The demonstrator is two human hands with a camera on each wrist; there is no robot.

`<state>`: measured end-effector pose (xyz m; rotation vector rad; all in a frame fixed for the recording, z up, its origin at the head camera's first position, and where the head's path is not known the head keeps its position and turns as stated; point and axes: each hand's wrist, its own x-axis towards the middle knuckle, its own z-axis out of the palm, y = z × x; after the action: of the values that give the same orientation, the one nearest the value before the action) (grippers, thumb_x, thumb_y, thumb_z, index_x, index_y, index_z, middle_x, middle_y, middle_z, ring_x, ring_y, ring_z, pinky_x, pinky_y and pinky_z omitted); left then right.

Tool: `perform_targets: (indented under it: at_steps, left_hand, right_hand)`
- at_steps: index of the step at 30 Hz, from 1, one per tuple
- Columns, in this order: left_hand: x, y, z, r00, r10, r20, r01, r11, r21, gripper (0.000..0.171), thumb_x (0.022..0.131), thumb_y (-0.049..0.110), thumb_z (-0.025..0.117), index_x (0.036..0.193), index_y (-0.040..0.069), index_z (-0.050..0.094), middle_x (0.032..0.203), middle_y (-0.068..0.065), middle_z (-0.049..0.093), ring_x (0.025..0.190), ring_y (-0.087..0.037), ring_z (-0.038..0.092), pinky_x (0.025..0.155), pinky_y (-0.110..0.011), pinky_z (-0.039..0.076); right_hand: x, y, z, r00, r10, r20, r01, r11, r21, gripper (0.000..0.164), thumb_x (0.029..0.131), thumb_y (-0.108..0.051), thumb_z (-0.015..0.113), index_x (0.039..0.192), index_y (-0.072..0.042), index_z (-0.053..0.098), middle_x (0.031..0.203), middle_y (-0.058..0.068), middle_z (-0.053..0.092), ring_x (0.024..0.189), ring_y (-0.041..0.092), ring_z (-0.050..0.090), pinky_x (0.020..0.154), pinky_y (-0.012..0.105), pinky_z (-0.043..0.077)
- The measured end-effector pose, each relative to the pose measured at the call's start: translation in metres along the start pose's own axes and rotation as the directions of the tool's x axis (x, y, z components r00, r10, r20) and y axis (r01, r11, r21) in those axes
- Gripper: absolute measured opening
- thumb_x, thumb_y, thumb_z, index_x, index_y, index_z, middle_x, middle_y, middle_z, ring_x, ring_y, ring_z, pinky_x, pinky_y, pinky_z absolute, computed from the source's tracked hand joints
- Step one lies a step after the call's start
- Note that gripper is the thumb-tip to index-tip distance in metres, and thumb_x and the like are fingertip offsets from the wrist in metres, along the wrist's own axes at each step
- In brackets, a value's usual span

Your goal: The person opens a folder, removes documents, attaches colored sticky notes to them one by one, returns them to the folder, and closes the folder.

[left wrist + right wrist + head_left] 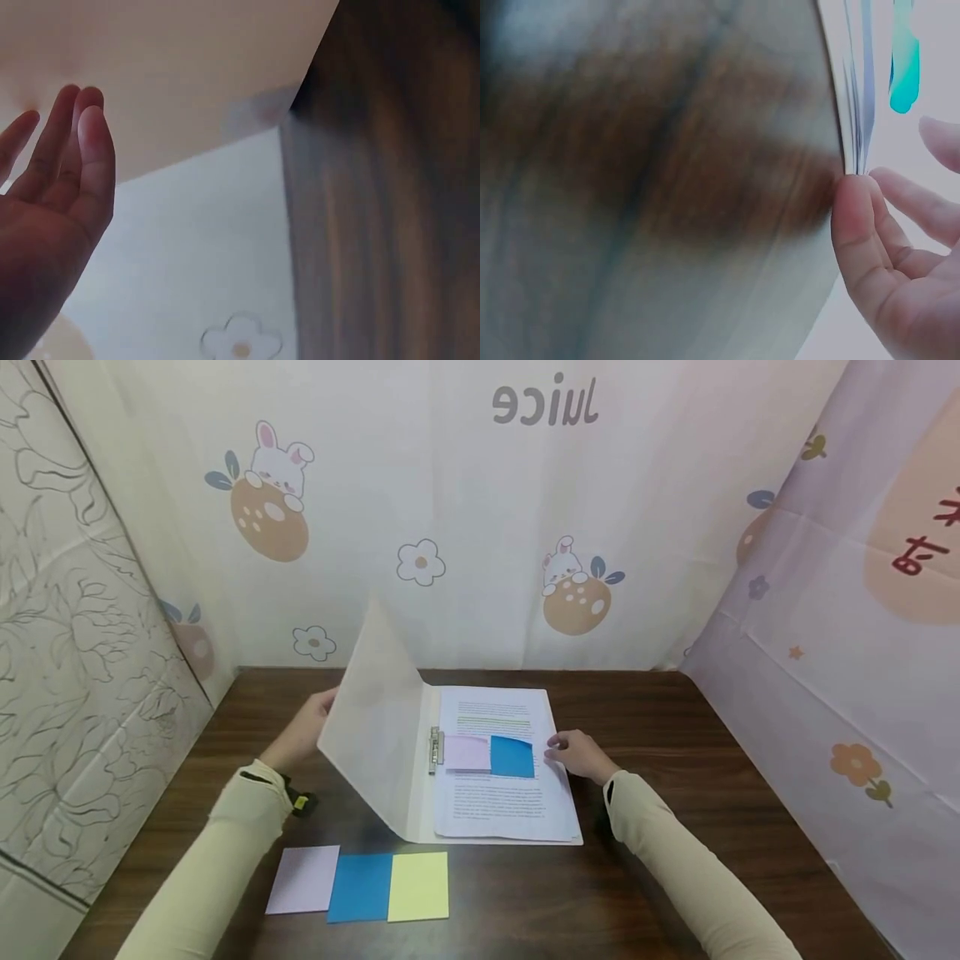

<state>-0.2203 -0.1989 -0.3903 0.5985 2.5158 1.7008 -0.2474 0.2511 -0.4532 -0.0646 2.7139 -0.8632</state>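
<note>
A white folder (422,802) lies with its front cover (378,727) raised. Behind that cover is my left hand (306,731), partly hidden by it in the head view. From the left wrist view, the left hand's fingers (94,150) are extended close to the cover's outer face. Printed sheets (495,810) lie by the folder's metal clip (435,750), with a pink sticky note (467,753) and a blue sticky note (512,757) on top. My right hand (581,755) touches the sheets' right edge with its fingertips (853,199); another digit stands apart from the paper.
Pink (303,880), blue (360,888) and yellow (418,887) sticky-note pads sit in a row on the dark wooden table (517,902), in front of the folder. A printed curtain (480,627) closes off the back, with more cloth along both sides.
</note>
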Motion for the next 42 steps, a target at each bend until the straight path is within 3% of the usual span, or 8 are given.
perform_targets:
  at_steps: [4, 9, 12, 18, 27, 35, 40, 42]
  left_hand:
    - [0.006, -0.006, 0.027, 0.999, 0.006, 0.033, -0.005, 1.000, -0.031, 0.038, 0.091, 0.006, 0.060, 0.127, -0.002, 0.057, 0.112, -0.015, 0.065, 0.092, -0.013, 0.060, 0.077, -0.029, 0.053]
    - [0.009, -0.009, 0.056, 0.990, -0.065, 0.123, 0.070, 0.997, -0.038, 0.053, 0.094, 0.029, 0.064, 0.142, 0.013, 0.049, 0.138, -0.011, 0.057, 0.123, -0.027, 0.056, 0.102, -0.047, 0.047]
    - [0.011, -0.012, 0.070, 0.982, -0.105, 0.157, 0.102, 0.994, 0.022, 0.058, 0.092, 0.039, 0.065, 0.144, 0.018, 0.047, 0.141, -0.007, 0.055, 0.130, -0.029, 0.052, 0.108, -0.054, 0.040]
    - [0.013, -0.022, 0.089, 0.978, -0.105, 0.182, 0.072, 0.981, 0.178, 0.057, 0.092, 0.031, 0.067, 0.142, 0.011, 0.050, 0.143, -0.015, 0.053, 0.129, -0.038, 0.050, 0.106, -0.058, 0.039]
    - [0.014, -0.032, 0.107, 0.944, -0.288, 0.158, 0.206, 0.894, 0.397, 0.065, 0.087, 0.032, 0.072, 0.145, 0.014, 0.047, 0.147, -0.017, 0.045, 0.133, -0.037, 0.047, 0.107, -0.057, 0.039]
    - [0.018, -0.022, 0.120, 0.932, -0.346, 0.113, 0.254, 0.841, 0.479, 0.066, 0.084, 0.029, 0.076, 0.143, 0.013, 0.050, 0.146, -0.018, 0.044, 0.126, -0.038, 0.052, 0.101, -0.058, 0.044]
    - [0.017, -0.018, 0.124, 0.930, -0.354, 0.102, 0.258, 0.822, 0.508, 0.065, 0.083, 0.028, 0.077, 0.142, 0.012, 0.051, 0.142, -0.018, 0.049, 0.124, -0.036, 0.054, 0.102, -0.054, 0.045]
    - [0.017, -0.019, 0.126, 0.929, -0.355, 0.103, 0.251, 0.811, 0.528, 0.065, 0.084, 0.028, 0.077, 0.142, 0.012, 0.051, 0.141, -0.018, 0.051, 0.125, -0.035, 0.054, 0.104, -0.053, 0.044]
  right_hand:
    - [-0.003, 0.001, 0.000, 1.000, -0.002, -0.010, 0.002, 1.000, 0.024, 0.037, 0.098, -0.022, 0.056, 0.127, 0.000, 0.060, 0.126, 0.023, 0.060, 0.099, 0.029, 0.060, 0.091, 0.046, 0.053]
    - [-0.005, 0.003, -0.002, 1.000, 0.014, -0.006, -0.014, 0.996, 0.083, 0.037, 0.101, -0.023, 0.052, 0.129, 0.001, 0.058, 0.126, 0.022, 0.061, 0.093, 0.026, 0.061, 0.082, 0.039, 0.056]
    - [-0.004, 0.005, -0.003, 1.000, 0.018, -0.006, -0.017, 0.992, 0.126, 0.038, 0.102, -0.024, 0.048, 0.130, 0.001, 0.058, 0.125, 0.021, 0.062, 0.096, 0.026, 0.061, 0.080, 0.037, 0.056]
    - [-0.002, 0.009, -0.004, 0.999, 0.032, -0.009, -0.029, 0.975, 0.218, 0.038, 0.105, -0.024, 0.041, 0.125, 0.002, 0.060, 0.112, 0.019, 0.063, 0.095, 0.026, 0.059, 0.077, 0.035, 0.056]
    - [-0.004, 0.007, -0.010, 1.000, -0.005, 0.010, 0.002, 0.964, 0.264, 0.071, 0.103, -0.055, 0.029, 0.136, 0.004, 0.049, 0.110, 0.022, 0.065, 0.091, 0.024, 0.065, 0.075, 0.039, 0.056]
    - [-0.005, 0.007, -0.011, 0.998, -0.045, 0.032, 0.037, 0.974, 0.225, 0.063, 0.106, -0.042, 0.024, 0.149, 0.003, 0.031, 0.098, 0.016, 0.065, 0.079, 0.016, 0.061, 0.072, 0.036, 0.055]
    - [-0.004, 0.004, -0.013, 0.998, 0.004, 0.063, -0.019, 0.970, 0.242, 0.061, 0.107, -0.041, 0.024, 0.148, 0.003, 0.032, 0.111, 0.023, 0.061, 0.090, 0.025, 0.062, 0.076, 0.040, 0.055]
    - [-0.003, 0.002, -0.013, 0.996, 0.006, 0.084, -0.021, 0.982, 0.189, 0.062, 0.106, -0.043, 0.030, 0.148, 0.002, 0.031, 0.118, 0.024, 0.059, 0.096, 0.027, 0.061, 0.077, 0.039, 0.055]
